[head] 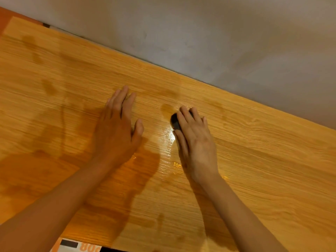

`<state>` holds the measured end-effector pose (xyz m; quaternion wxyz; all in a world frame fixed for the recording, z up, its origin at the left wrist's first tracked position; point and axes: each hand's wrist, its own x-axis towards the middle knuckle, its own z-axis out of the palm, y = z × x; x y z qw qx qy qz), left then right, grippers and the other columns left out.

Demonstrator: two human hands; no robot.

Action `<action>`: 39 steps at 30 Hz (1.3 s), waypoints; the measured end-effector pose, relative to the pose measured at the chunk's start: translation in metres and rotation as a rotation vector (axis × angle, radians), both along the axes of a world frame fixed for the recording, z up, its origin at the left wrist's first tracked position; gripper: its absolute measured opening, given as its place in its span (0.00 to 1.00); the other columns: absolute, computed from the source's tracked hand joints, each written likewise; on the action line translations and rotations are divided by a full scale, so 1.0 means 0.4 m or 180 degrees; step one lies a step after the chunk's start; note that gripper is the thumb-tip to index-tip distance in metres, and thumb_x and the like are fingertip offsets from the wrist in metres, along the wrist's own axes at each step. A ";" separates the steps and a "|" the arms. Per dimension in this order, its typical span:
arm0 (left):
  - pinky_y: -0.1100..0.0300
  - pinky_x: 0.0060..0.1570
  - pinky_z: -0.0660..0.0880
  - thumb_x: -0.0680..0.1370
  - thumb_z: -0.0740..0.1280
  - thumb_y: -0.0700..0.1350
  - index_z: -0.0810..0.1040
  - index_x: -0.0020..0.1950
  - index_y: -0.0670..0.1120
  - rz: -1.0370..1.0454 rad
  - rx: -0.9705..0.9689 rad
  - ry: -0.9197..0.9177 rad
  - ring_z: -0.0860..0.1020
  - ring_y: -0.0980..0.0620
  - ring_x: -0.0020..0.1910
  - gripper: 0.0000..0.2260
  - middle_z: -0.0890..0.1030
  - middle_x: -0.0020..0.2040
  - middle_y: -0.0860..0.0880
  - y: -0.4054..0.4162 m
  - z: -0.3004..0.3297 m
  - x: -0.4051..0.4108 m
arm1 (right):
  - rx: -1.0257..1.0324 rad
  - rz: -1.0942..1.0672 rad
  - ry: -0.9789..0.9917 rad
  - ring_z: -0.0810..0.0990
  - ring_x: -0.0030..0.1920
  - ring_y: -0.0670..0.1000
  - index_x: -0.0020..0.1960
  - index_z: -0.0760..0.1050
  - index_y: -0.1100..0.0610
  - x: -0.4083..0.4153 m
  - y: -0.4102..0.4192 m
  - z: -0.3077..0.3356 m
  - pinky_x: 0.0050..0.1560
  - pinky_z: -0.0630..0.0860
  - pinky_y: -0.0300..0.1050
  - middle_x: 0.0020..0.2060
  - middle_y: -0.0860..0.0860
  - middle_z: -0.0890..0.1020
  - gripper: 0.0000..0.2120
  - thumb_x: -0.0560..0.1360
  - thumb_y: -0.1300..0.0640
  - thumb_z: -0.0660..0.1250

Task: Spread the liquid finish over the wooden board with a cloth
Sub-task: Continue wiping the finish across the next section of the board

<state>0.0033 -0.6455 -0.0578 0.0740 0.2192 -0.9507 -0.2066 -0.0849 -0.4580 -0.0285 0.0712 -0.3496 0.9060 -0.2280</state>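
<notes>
A long wooden board [254, 160] with light grain runs diagonally across the view. Wet, glossy finish [168, 140] shines in its middle, with darker damp patches further left. My right hand [195, 142] lies palm down on a small dark cloth [175, 121], its fingers straight and pressing the cloth onto the board; only the cloth's left edge shows. My left hand [118, 128] rests flat on the board beside it, fingers straight, holding nothing.
A grey concrete floor [218, 33] lies beyond the board's far edge. A printed orange-and-white sheet [80, 247] peeks out under the near edge at the bottom left. An orange surface [7, 17] shows at the top left corner.
</notes>
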 end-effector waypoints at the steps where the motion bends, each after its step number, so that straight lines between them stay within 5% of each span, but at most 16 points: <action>1: 0.45 0.79 0.56 0.82 0.56 0.51 0.61 0.80 0.39 -0.0004 0.0006 0.0008 0.56 0.41 0.81 0.29 0.59 0.82 0.40 -0.001 0.002 0.000 | 0.0076 0.0084 0.0040 0.54 0.78 0.49 0.75 0.64 0.55 -0.032 -0.001 0.000 0.78 0.47 0.46 0.75 0.49 0.64 0.20 0.84 0.53 0.54; 7: 0.47 0.78 0.55 0.81 0.56 0.52 0.62 0.80 0.40 -0.0027 -0.0048 -0.0065 0.56 0.41 0.81 0.29 0.60 0.82 0.40 -0.006 0.000 0.002 | -0.0195 -0.1152 -0.0111 0.58 0.77 0.55 0.74 0.65 0.59 -0.235 -0.134 -0.029 0.78 0.48 0.50 0.74 0.54 0.67 0.20 0.84 0.54 0.52; 12: 0.47 0.78 0.54 0.82 0.56 0.52 0.60 0.81 0.41 0.0006 -0.0040 -0.0156 0.55 0.42 0.82 0.29 0.58 0.82 0.41 -0.004 0.005 0.002 | -0.0004 -0.0482 0.0104 0.55 0.78 0.51 0.76 0.62 0.59 0.069 -0.018 -0.019 0.78 0.48 0.49 0.76 0.52 0.63 0.21 0.84 0.56 0.54; 15: 0.45 0.78 0.57 0.81 0.56 0.51 0.61 0.80 0.39 -0.0005 -0.0039 -0.0099 0.56 0.41 0.81 0.29 0.60 0.82 0.40 -0.005 0.004 -0.001 | 0.0223 -0.0027 0.0082 0.53 0.78 0.49 0.76 0.61 0.57 0.063 0.015 -0.013 0.78 0.46 0.47 0.76 0.50 0.62 0.21 0.84 0.54 0.52; 22: 0.41 0.76 0.61 0.82 0.56 0.51 0.63 0.79 0.37 -0.0099 -0.0131 0.0009 0.58 0.38 0.81 0.28 0.61 0.80 0.38 -0.009 -0.004 0.005 | -0.0003 -0.1238 0.0120 0.57 0.77 0.54 0.75 0.63 0.60 -0.198 -0.086 -0.029 0.77 0.46 0.48 0.75 0.55 0.65 0.21 0.84 0.55 0.52; 29: 0.40 0.76 0.61 0.82 0.55 0.51 0.63 0.78 0.36 -0.0130 -0.0135 0.0000 0.57 0.37 0.81 0.28 0.61 0.81 0.37 -0.009 -0.003 0.005 | 0.0190 -0.0266 0.0117 0.53 0.78 0.50 0.76 0.61 0.59 0.050 0.056 -0.017 0.78 0.43 0.44 0.76 0.52 0.62 0.21 0.84 0.56 0.54; 35: 0.43 0.78 0.58 0.82 0.55 0.52 0.64 0.78 0.37 -0.0110 -0.0136 0.0025 0.58 0.38 0.81 0.28 0.61 0.80 0.38 -0.011 -0.001 0.000 | 0.0078 -0.1280 0.0070 0.56 0.77 0.54 0.75 0.62 0.59 -0.243 -0.021 -0.022 0.78 0.48 0.50 0.75 0.54 0.64 0.21 0.84 0.56 0.52; 39: 0.46 0.79 0.55 0.82 0.55 0.51 0.63 0.78 0.36 -0.0132 -0.0224 0.0068 0.57 0.38 0.81 0.28 0.61 0.80 0.37 -0.011 -0.010 0.006 | -0.0102 -0.1247 0.0009 0.53 0.78 0.49 0.76 0.62 0.58 -0.028 0.043 -0.010 0.78 0.46 0.47 0.76 0.51 0.62 0.21 0.84 0.56 0.53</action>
